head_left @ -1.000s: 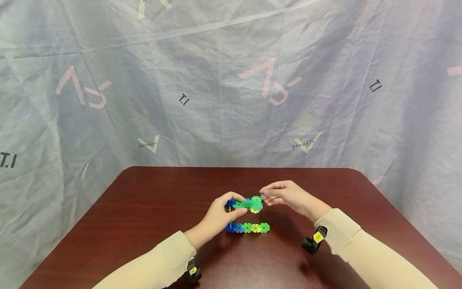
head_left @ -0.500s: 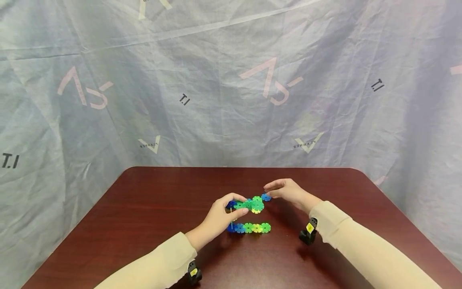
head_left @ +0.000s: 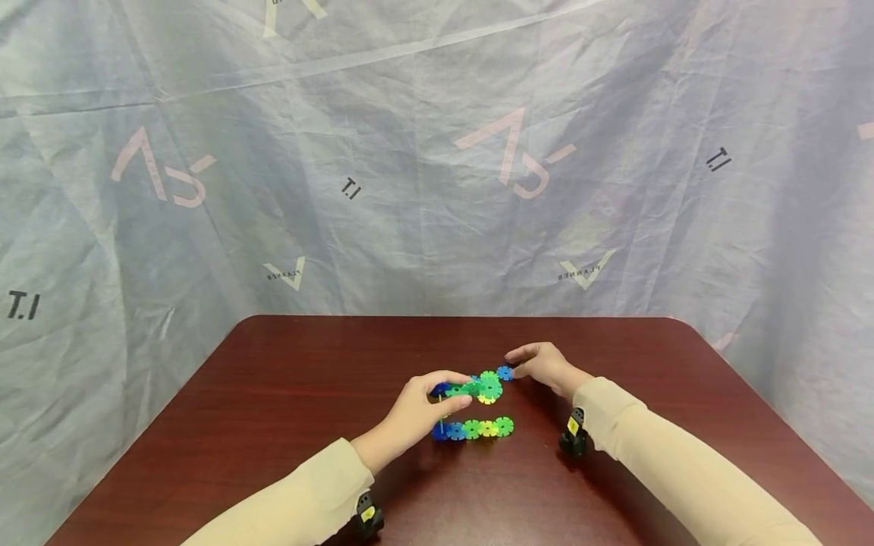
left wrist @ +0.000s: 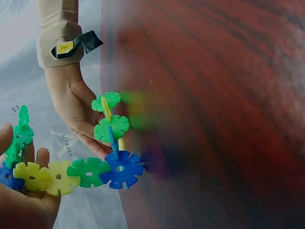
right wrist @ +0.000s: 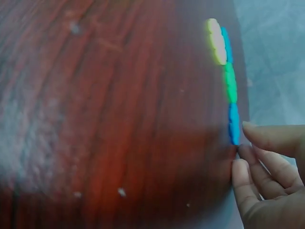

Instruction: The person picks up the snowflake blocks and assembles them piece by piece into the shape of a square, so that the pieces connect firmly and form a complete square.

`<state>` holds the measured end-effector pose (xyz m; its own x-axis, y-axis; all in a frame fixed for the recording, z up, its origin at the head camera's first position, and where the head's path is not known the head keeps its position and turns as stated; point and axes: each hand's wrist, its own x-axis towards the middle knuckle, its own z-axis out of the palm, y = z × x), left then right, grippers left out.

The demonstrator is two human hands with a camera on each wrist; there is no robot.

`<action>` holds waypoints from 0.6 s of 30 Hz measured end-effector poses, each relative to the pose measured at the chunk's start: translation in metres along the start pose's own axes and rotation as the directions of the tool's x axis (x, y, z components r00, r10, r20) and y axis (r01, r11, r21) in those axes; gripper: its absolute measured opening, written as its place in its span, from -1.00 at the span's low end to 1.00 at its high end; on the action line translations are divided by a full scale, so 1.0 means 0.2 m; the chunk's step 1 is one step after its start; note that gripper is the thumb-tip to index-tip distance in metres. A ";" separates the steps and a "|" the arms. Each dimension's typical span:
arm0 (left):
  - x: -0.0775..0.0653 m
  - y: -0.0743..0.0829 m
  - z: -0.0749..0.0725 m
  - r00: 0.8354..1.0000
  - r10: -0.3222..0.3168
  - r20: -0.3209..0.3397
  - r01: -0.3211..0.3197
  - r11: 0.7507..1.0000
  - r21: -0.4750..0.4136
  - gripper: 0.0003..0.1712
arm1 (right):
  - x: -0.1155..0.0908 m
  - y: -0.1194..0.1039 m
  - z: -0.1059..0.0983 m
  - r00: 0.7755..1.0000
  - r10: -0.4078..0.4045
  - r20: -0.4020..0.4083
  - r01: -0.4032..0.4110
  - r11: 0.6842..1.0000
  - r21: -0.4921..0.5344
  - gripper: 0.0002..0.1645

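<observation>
In the head view, my left hand [head_left: 426,402] holds a structure of interlocking snowflake discs by its upper row, thumb in front and fingers behind. Green discs [head_left: 490,388] lie at this row's right part. A lower row of blue, green and yellow discs [head_left: 472,430] runs below; the left wrist view shows it joined through a blue corner disc [left wrist: 122,169] to green and yellow discs at the left hand. My right hand [head_left: 546,365] is beside the blue end disc [head_left: 504,372], fingers extended and fingertips right at its edge. The right wrist view shows this blue disc [right wrist: 234,124] following a green one.
The dark red wooden table [head_left: 307,364] lies under both hands. A grey printed curtain [head_left: 410,227] hangs behind it and along the sides. Black wrist cameras [head_left: 573,432] are strapped at both sleeves.
My right hand has drawn slightly right and its arm has lowered, uncovering the blue end disc. The left hand keeps its grip and barely shifts.
</observation>
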<state>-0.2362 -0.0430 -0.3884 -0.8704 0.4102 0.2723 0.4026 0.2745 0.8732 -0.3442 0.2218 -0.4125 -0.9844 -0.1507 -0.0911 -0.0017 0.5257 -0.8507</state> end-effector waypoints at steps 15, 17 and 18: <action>0.00 0.02 0.00 0.999 -0.027 -0.016 0.027 0.999 -0.016 -0.72 | -0.01 -0.04 0.05 0.997 0.028 -0.071 -0.032 0.998 -0.060 -0.68; 0.01 0.01 0.00 1.000 -0.028 -0.010 0.028 0.999 -0.026 -0.72 | -0.01 -0.04 0.04 0.997 0.038 -0.067 -0.041 0.998 -0.044 -0.70; 0.01 0.01 0.00 1.000 -0.027 -0.008 0.027 0.999 -0.032 -0.72 | -0.02 -0.03 0.03 0.998 0.036 -0.059 -0.038 0.999 -0.036 -0.71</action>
<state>-0.2370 -0.0423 -0.3866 -0.8833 0.3955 0.2515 0.3696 0.2579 0.8927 -0.3397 0.2129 -0.4098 -0.9925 -0.0818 -0.0907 0.0294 0.5608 -0.8274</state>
